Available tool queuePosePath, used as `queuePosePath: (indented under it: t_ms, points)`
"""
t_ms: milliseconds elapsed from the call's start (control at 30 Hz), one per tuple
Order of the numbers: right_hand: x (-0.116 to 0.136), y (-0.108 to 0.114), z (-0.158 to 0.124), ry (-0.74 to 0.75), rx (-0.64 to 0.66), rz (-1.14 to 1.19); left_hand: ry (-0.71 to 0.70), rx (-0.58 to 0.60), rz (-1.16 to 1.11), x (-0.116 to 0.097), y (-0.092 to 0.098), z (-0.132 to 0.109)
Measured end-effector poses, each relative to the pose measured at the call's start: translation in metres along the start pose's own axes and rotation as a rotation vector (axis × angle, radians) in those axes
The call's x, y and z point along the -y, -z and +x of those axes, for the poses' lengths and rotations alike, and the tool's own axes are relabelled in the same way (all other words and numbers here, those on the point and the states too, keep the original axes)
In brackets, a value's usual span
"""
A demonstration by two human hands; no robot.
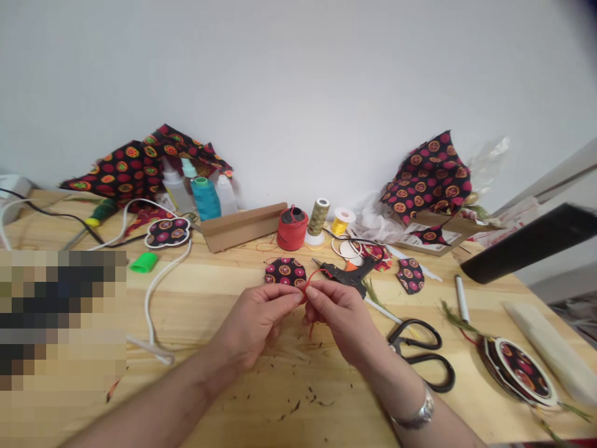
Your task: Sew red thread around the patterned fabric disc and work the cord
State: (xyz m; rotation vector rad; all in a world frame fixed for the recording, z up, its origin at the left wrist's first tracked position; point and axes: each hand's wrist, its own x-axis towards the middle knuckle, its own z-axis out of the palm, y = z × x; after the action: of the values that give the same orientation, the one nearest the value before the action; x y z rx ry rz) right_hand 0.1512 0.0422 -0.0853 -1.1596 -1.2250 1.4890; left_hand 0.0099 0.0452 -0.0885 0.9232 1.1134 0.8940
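My left hand [261, 314] and my right hand [338, 311] meet above the middle of the table, each pinching a thin red cord [316, 272] between thumb and fingers. A loop of the cord rises over the right fingers, and a short end hangs below them. Just behind my hands lies a round patterned fabric piece [285, 272]. A black glue gun [349, 274] rests beyond my right hand. Near my right wrist are scissors [422, 354] with black handles, their blades partly covered by the hand.
Behind stand a red cord spool [292, 229], an olive thread cone [319, 218], a yellow spool [342, 222] and a cardboard strip [245, 227]. Bottles and teal thread [206, 199] are at back left. Fabric-covered discs [525, 372] lie at right, near a marker [461, 298]. A white cable [148, 298] crosses the left.
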Motion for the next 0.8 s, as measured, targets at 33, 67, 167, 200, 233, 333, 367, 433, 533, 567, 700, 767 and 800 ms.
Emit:
queuePosePath:
  t_ms: [33, 67, 167, 200, 233, 333, 367, 433, 533, 567, 700, 767, 800]
  points:
    - [-0.0002, 0.0002, 0.0000, 0.000, -0.019, -0.008, -0.002, -0.007, 0.008, -0.0001, 0.0000, -0.0002]
    - [-0.0002, 0.0003, 0.0002, 0.003, -0.042, -0.015, -0.004, -0.012, 0.017, -0.0002, 0.0000, -0.0003]
    - [0.0005, 0.0000, 0.0008, 0.012, -0.102, -0.044, -0.004, -0.021, 0.036, 0.0000, 0.0004, -0.0009]
    - [0.0009, 0.0000, 0.0010, 0.012, -0.114, -0.054, -0.002, -0.021, 0.040, 0.0000, 0.0005, -0.0011]
    - [0.0015, 0.0000, 0.0011, 0.015, -0.126, -0.062, 0.002, -0.019, 0.045, 0.0001, 0.0005, -0.0013]
    - [0.0030, 0.0006, 0.0013, 0.041, -0.152, -0.103, 0.007, -0.008, 0.061, -0.0002, 0.0001, -0.0020]
    - [0.0032, 0.0009, 0.0012, 0.055, -0.158, -0.127, 0.006, -0.004, 0.065, -0.0004, -0.0001, -0.0021]
    - [0.0030, 0.0013, 0.0013, 0.084, -0.168, -0.187, 0.013, 0.003, 0.065, -0.0006, -0.0006, -0.0023]
    - [0.0015, 0.0018, 0.0015, 0.123, -0.186, -0.265, 0.027, 0.015, 0.060, -0.0003, -0.0009, -0.0021]
    - [0.0009, 0.0020, 0.0016, 0.131, -0.188, -0.288, 0.026, 0.019, 0.060, -0.0001, -0.0008, -0.0021]
    - [0.0001, 0.0029, 0.0019, 0.135, -0.176, -0.361, 0.008, 0.037, 0.067, 0.0008, 0.0000, -0.0023]
    - [0.0011, 0.0037, 0.0018, 0.139, -0.180, -0.381, 0.003, 0.048, 0.062, 0.0005, 0.0004, -0.0029]
    - [0.0018, 0.0042, 0.0018, 0.143, -0.186, -0.390, -0.001, 0.049, 0.060, -0.0001, 0.0005, -0.0033]
